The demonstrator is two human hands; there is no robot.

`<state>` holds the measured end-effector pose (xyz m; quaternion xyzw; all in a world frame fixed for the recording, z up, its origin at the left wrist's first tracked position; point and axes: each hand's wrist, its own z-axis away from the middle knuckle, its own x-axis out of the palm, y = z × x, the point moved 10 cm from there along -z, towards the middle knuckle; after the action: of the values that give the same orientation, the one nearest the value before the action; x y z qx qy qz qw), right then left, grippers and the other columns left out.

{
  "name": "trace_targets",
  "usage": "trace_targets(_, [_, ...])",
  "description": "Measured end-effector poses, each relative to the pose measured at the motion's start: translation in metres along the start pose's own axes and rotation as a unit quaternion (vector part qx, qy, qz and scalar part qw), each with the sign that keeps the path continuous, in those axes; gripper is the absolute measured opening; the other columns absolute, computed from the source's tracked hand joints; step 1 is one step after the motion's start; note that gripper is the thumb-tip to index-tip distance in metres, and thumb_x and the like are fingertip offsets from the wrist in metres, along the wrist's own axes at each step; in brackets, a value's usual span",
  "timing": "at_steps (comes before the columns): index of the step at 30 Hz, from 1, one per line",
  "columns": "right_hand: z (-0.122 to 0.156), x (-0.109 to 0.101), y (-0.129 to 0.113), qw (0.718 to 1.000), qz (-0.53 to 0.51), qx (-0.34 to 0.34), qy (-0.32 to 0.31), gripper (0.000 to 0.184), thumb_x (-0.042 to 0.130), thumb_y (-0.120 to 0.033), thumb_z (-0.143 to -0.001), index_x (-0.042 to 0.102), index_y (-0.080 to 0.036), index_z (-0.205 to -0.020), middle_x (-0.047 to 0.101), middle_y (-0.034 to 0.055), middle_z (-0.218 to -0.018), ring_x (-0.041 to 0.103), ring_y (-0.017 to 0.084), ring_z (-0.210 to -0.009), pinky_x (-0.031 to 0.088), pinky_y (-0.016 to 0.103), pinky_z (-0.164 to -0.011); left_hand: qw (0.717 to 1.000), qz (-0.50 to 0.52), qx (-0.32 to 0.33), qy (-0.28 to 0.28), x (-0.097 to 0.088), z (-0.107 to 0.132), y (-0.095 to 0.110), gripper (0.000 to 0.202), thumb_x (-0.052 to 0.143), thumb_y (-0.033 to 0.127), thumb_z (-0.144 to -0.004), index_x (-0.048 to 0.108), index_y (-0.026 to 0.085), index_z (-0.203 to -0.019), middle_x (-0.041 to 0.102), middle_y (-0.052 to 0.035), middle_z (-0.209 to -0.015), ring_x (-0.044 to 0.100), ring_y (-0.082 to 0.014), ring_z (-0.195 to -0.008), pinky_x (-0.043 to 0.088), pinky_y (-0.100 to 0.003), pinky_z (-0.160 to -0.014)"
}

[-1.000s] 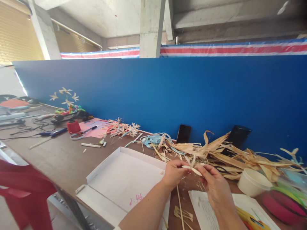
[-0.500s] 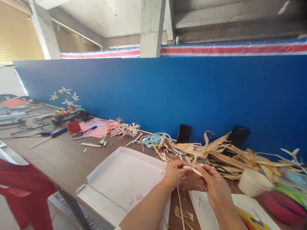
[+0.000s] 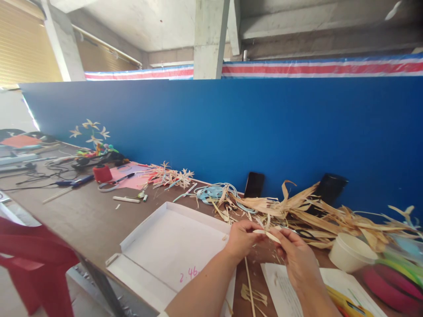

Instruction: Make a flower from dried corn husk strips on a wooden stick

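Left hand (image 3: 243, 237): thumb and fingers pinched on one end of the pale husk piece (image 3: 272, 237), back of the hand facing up.
Right hand (image 3: 299, 259): fingertips close together, gripping the same piece from the other side.
Pale husk piece: between the two hands, held up above the table (image 3: 82, 215); one narrow strip lies across the fingertips, the rest partly hidden by them.
White box (image 3: 158, 237): open, left of the left hand, its near part behind the left forearm; pink handwritten figures inside.
Dry husks (image 3: 297, 204): a long, tangled heap just beyond both hands, running off to the right.
Blue cord (image 3: 211, 192): coiled, beyond the left hand and to its left.
Phone (image 3: 254, 185): beyond the hands, leaning on the blue panel (image 3: 198, 123).
White cup (image 3: 352, 253): right of the right hand, near it.
Printed sheets (image 3: 277, 286): below the right hand, partly covered by the forearm.
Thin stick (image 3: 249, 286): between the forearms, nearer the body than the hands.
Red spool (image 3: 102, 174): well to the left of the left hand.
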<state>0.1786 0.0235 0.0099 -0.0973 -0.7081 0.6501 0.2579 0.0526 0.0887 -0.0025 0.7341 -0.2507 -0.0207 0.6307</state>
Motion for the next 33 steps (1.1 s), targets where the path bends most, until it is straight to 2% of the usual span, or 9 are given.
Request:
trace_targets(7, [0.001, 0.001, 0.005, 0.999, -0.034, 0.034, -0.001, 0.03, 0.078, -0.03, -0.055, 0.063, -0.019, -0.078, 0.059, -0.0046, -0.066, 0.045, 0.004, -0.049, 0.036, 0.011, -0.039, 1.0, 0.01, 0.002, -0.002, 0.002, 0.002, 0.004, 0.024, 0.072, 0.031, -0.056, 0.066, 0.012, -0.07, 0.064, -0.0038, -0.064, 0.058, -0.0144, -0.059, 0.049, -0.027, -0.062])
trace_targets(14, [-0.004, -0.003, 0.008, 0.998, -0.046, 0.04, -0.001, 0.034, 0.073, -0.035, -0.06, 0.062, -0.019, -0.088, 0.064, -0.0006, -0.076, 0.049, 0.006, -0.048, 0.037, 0.014, -0.038, 1.0, -0.006, 0.0, 0.0, 0.002, 0.002, 0.005, 0.023, 0.073, 0.029, -0.055, 0.066, 0.012, -0.07, 0.065, -0.0046, -0.065, 0.059, -0.0147, -0.06, 0.048, -0.026, -0.063])
trace_targets(16, [-0.007, -0.009, 0.007, 0.997, -0.06, 0.037, 0.019, 0.035, 0.072, -0.036, -0.061, 0.062, -0.02, -0.091, 0.064, -0.0001, -0.077, 0.049, 0.006, -0.049, 0.036, 0.014, -0.037, 1.0, 0.017, -0.008, -0.002, 0.003, 0.002, 0.003, 0.023, 0.073, 0.029, -0.054, 0.066, 0.012, -0.068, 0.065, -0.0044, -0.063, 0.058, -0.0143, -0.057, 0.048, -0.026, -0.06])
trace_targets(19, [-0.008, -0.027, -0.008, 0.992, -0.095, -0.003, 0.088, 0.037, 0.073, -0.033, -0.058, 0.062, -0.021, -0.091, 0.063, -0.0005, -0.078, 0.049, 0.006, -0.05, 0.036, 0.013, -0.038, 0.998, 0.054, -0.022, -0.007, 0.006, 0.002, 0.001, 0.022, 0.073, 0.028, -0.054, 0.065, 0.012, -0.065, 0.064, -0.004, -0.06, 0.058, -0.0135, -0.054, 0.047, -0.026, -0.057])
trace_targets(22, [0.002, -0.041, -0.036, 0.985, -0.099, -0.061, 0.126, 0.038, 0.074, -0.031, -0.055, 0.062, -0.022, -0.089, 0.062, -0.0014, -0.078, 0.048, 0.006, -0.051, 0.037, 0.014, -0.04, 0.998, 0.063, -0.028, -0.014, 0.009, 0.002, 0.002, 0.02, 0.073, 0.027, -0.054, 0.064, 0.011, -0.063, 0.064, -0.0038, -0.059, 0.057, -0.0118, -0.051, 0.046, -0.024, -0.055])
trace_targets(24, [0.012, -0.05, -0.057, 0.987, -0.043, -0.085, 0.126, 0.039, 0.073, -0.032, -0.054, 0.062, -0.025, -0.091, 0.062, -0.0016, -0.078, 0.048, 0.007, -0.052, 0.037, 0.017, -0.042, 0.996, 0.075, -0.035, -0.014, 0.008, 0.002, 0.001, 0.021, 0.073, 0.027, -0.054, 0.063, 0.011, -0.063, 0.064, -0.0037, -0.058, 0.057, -0.0118, -0.052, 0.046, -0.023, -0.055])
trace_targets(27, [0.025, -0.071, -0.084, 0.971, 0.19, -0.096, 0.108, 0.036, 0.067, -0.044, -0.057, 0.065, -0.025, -0.088, 0.065, 0.0016, -0.076, 0.053, 0.014, -0.057, 0.04, 0.025, -0.047, 0.996, 0.081, -0.041, -0.009, 0.007, 0.001, -0.001, 0.021, 0.073, 0.027, -0.053, 0.062, 0.011, -0.062, 0.064, -0.0034, -0.057, 0.058, -0.0123, -0.053, 0.046, -0.023, -0.055])
trace_targets(29, [0.028, -0.096, -0.092, 0.93, 0.347, -0.072, 0.095, 0.035, 0.065, -0.049, -0.056, 0.067, -0.025, -0.08, 0.066, 0.0041, -0.072, 0.057, 0.02, -0.06, 0.041, 0.032, -0.053, 0.997, 0.07, -0.042, -0.01, 0.006, 0.001, -0.002, 0.02, 0.072, 0.027, -0.055, 0.063, 0.011, -0.063, 0.064, -0.0031, -0.057, 0.057, -0.0113, -0.052, 0.045, -0.022, -0.055])
trace_targets(33, [0.029, -0.161, -0.1, 0.83, 0.547, -0.046, 0.099, 0.018, 0.063, -0.045, -0.059, 0.068, -0.029, -0.065, 0.067, 0.0065, -0.071, 0.059, 0.024, -0.063, 0.038, 0.038, -0.061, 0.996, 0.067, -0.053, -0.013, 0.006, 0.002, -0.003, 0.019, 0.071, 0.025, -0.055, 0.062, 0.012, -0.066, 0.064, -0.0021, -0.057, 0.058, -0.0115, -0.053, 0.045, -0.022, -0.055])
